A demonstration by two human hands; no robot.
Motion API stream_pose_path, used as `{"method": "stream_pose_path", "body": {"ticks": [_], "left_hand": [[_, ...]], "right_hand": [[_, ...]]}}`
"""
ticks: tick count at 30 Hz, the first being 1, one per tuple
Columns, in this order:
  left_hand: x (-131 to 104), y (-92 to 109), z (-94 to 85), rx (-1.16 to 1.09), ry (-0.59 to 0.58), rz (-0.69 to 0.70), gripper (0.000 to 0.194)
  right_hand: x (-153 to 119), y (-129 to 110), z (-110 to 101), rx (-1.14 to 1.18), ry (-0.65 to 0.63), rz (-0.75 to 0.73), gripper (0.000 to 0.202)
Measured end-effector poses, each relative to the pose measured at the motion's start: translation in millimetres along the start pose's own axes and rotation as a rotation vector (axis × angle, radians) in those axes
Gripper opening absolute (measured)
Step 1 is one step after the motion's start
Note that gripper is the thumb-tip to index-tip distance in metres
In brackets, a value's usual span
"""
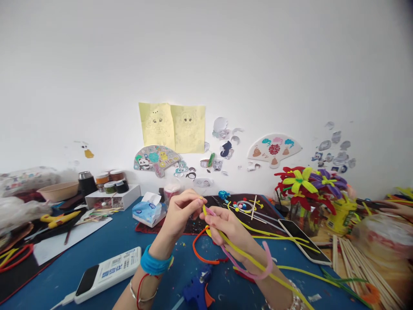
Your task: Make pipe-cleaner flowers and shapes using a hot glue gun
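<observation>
Both hands meet above the middle of the blue table. My left hand (183, 209) is closed, with thumb and forefinger pinching the upper end of a yellow pipe cleaner (258, 261). My right hand (227, 224) is closed around the same yellow pipe cleaner and a pink one (268, 258), just right of the left fingertips. The yellow strand runs down across the right forearm to the bottom edge; the pink one curls up at its free end. Below the hands lie an orange pipe cleaner (197, 254) and a blue glue gun (196, 290).
A tissue pack (148, 211), a white power bank (109, 273) and yellow scissors-like tool (60, 219) lie left. Right are a phone (305, 242), pipe-cleaner flowers (300, 183), wooden sticks (364, 267) and another person's hand (395, 208).
</observation>
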State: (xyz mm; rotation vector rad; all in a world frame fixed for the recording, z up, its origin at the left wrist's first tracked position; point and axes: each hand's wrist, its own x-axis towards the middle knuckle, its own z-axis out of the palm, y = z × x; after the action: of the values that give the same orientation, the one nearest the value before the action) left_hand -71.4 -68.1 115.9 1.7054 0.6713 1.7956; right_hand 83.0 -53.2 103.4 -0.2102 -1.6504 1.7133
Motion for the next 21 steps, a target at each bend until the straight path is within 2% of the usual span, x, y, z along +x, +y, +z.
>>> {"method": "stream_pose_path", "body": {"ticks": [3,5,7,8,9,12,18,21], "left_hand": [[-2,5,7.6,0.208,0.130,0.010,0.012],[-3,8,11.7,0.382,0.200,0.051,0.015],[-5,10,14.2,0.511,0.227,0.077,0.016],[-5,10,14.8,0.542,0.221,0.081,0.015],[-5,10,15.0,0.553,0.204,0.079,0.015],[-5,7,14.2,0.574,0.167,0.114,0.013],[-5,0,9.6,0.846,0.192,0.466,0.012],[-4,-3,1.7,0.932,0.128,0.534,0.018]], "right_hand": [[1,6,2,-0.407,0.209,-0.188,0.016],[2,13,2,-0.739,0.361,-0.390,0.017],[3,20,0,-1.012,0.447,-0.596,0.019],[4,22,-1,-1.087,0.464,-0.652,0.020],[4,22,-2,-1.116,0.471,-0.667,0.021],[3,19,-3,-1.051,0.496,-0.579,0.019],[3,13,-2,-0.924,0.500,-0.480,0.016],[4,12,-5,-0.870,0.463,-0.403,0.017]]}}
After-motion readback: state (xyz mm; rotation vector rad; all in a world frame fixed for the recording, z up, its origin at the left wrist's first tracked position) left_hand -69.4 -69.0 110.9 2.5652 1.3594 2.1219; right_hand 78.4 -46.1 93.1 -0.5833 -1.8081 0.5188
